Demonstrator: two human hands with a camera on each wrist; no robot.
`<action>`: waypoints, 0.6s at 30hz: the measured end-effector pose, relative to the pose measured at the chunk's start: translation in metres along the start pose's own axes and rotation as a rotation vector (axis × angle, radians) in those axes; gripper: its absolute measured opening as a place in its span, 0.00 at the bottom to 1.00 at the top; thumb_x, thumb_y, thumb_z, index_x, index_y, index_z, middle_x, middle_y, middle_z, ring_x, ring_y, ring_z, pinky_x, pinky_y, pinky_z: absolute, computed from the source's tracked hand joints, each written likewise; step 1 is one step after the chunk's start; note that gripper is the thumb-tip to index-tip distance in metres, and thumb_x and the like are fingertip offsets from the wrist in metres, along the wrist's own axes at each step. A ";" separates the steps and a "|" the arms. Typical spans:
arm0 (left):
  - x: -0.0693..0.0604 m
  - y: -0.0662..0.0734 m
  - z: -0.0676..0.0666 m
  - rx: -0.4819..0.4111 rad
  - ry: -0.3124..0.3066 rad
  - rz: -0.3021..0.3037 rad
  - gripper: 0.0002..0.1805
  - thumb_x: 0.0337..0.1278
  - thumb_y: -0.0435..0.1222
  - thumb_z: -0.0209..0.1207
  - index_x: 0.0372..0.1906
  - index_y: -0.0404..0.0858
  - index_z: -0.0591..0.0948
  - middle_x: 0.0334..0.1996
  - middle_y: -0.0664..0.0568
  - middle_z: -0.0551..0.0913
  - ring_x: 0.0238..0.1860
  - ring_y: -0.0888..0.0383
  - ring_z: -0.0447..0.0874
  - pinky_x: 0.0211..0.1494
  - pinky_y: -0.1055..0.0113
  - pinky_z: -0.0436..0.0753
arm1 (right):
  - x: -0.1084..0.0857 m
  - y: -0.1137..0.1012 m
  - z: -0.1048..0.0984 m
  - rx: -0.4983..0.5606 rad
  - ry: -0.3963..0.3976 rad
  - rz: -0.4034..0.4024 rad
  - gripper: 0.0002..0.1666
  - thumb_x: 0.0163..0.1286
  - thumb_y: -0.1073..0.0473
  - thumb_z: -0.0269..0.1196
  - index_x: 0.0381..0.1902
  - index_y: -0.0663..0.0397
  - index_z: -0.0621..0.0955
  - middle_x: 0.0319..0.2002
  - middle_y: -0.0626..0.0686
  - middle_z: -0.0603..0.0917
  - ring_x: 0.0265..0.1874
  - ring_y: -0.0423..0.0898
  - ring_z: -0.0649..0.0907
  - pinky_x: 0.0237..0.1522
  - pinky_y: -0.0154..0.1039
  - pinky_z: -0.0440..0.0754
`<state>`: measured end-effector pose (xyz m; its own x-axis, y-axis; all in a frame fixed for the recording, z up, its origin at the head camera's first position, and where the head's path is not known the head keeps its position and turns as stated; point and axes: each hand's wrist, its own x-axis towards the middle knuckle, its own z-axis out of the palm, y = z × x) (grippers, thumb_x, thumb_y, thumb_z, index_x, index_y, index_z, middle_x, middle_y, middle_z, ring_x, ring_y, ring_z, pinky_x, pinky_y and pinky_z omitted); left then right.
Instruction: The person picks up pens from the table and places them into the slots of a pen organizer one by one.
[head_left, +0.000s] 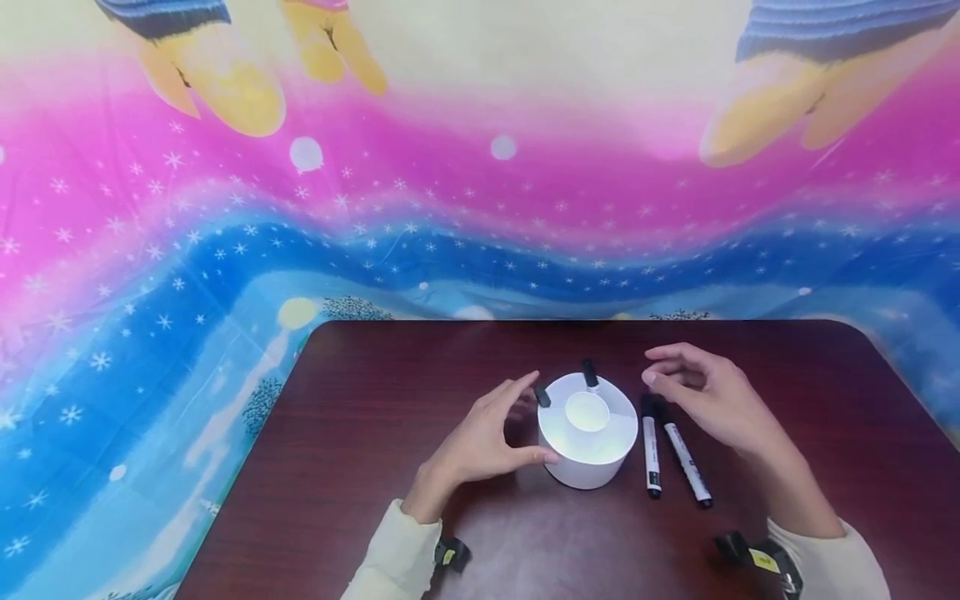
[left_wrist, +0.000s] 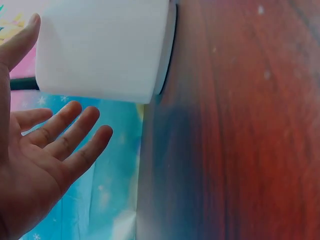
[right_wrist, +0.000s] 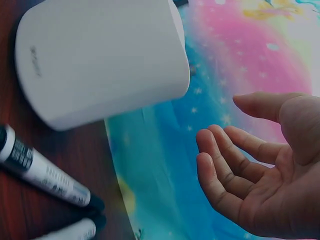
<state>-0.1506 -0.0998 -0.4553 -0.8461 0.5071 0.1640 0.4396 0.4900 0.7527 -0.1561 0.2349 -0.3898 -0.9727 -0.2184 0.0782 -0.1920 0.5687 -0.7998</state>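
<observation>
A round white container [head_left: 587, 471] with a raised centre stands on the table, and black marker ends [head_left: 590, 373] stick out of its top at the back and left. My left hand [head_left: 483, 437] is spread around its left side, the thumb at its front wall; whether it touches, I cannot tell. In the left wrist view the container [left_wrist: 100, 50] is beside the thumb of my left hand [left_wrist: 45, 160]. My right hand [head_left: 716, 396], fingers loosely bent and holding nothing, hovers right of the container, above two white markers with black caps [head_left: 651, 454] [head_left: 686, 464].
The dark red-brown table [head_left: 360, 433] has its back edge against a colourful cloth backdrop [head_left: 480, 200]. Both markers lie side by side just right of the container; in the right wrist view one marker [right_wrist: 55, 180] is near the container's base.
</observation>
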 end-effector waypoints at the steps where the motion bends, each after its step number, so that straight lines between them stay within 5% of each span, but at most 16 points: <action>1: 0.000 0.000 -0.001 -0.017 0.003 0.005 0.59 0.51 0.51 0.82 0.85 0.47 0.62 0.66 0.53 0.81 0.65 0.59 0.84 0.72 0.60 0.83 | -0.002 0.002 -0.002 0.000 0.001 0.003 0.25 0.81 0.51 0.66 0.68 0.57 0.80 0.52 0.61 0.90 0.43 0.29 0.89 0.45 0.30 0.87; 7: 0.000 0.001 -0.002 -0.015 -0.004 0.030 0.57 0.52 0.49 0.82 0.84 0.45 0.64 0.68 0.52 0.80 0.64 0.57 0.85 0.69 0.64 0.85 | -0.010 0.021 -0.008 -0.017 0.016 0.001 0.24 0.81 0.53 0.66 0.67 0.59 0.80 0.49 0.60 0.91 0.40 0.30 0.88 0.40 0.31 0.87; 18: 0.001 0.003 0.003 0.096 -0.005 0.029 0.47 0.54 0.53 0.79 0.78 0.47 0.73 0.67 0.56 0.82 0.70 0.58 0.79 0.76 0.55 0.79 | -0.027 0.048 -0.013 -0.010 0.009 0.048 0.26 0.81 0.54 0.65 0.68 0.64 0.78 0.52 0.66 0.89 0.40 0.30 0.88 0.41 0.36 0.90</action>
<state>-0.1488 -0.0955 -0.4548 -0.8312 0.5257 0.1810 0.4907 0.5405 0.6834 -0.1411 0.2782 -0.4221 -0.9820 -0.1832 0.0454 -0.1462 0.5863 -0.7968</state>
